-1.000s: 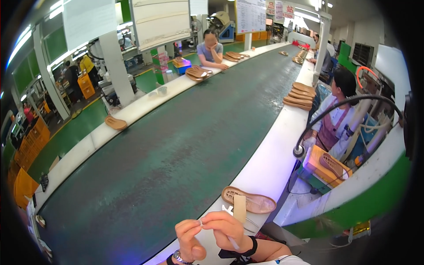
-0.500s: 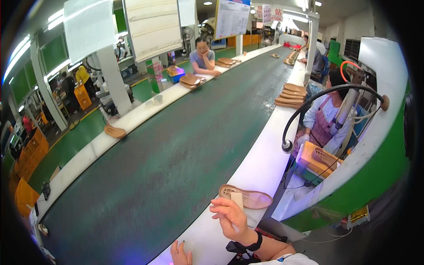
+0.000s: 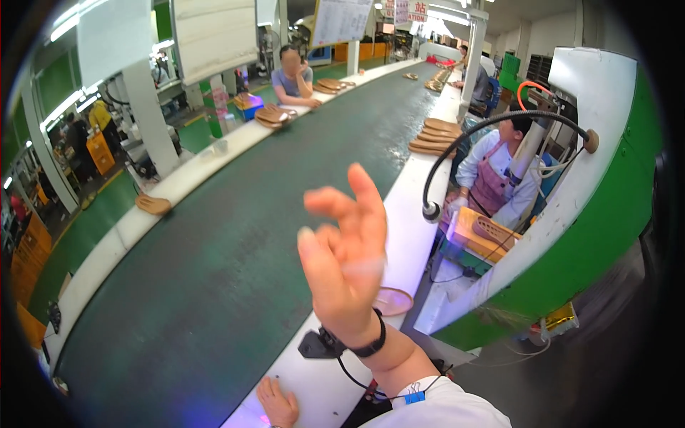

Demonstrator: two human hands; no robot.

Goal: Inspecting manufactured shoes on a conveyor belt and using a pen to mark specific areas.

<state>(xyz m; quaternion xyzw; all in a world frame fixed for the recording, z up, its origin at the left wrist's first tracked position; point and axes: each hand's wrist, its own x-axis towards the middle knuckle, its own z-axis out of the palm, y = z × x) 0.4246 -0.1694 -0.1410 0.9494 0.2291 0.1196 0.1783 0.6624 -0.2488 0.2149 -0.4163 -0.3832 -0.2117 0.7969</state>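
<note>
Fingers of the right hand (image 3: pixel 346 260) are spreading loosely, holding nothing; the tan oval shoe insole (image 3: pixel 394 300) is lying on the white conveyor edge (image 3: pixel 410 214), apparently put down. The left hand (image 3: pixel 278 403) is resting flat near the closest edge.

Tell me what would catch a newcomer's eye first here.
The right hand, raised open mid-frame and empty, with a black wristband. Behind it a long dark green belt runs into the distance, stacks of tan soles on its white edge. The left hand rests on that edge at the bottom.
</note>
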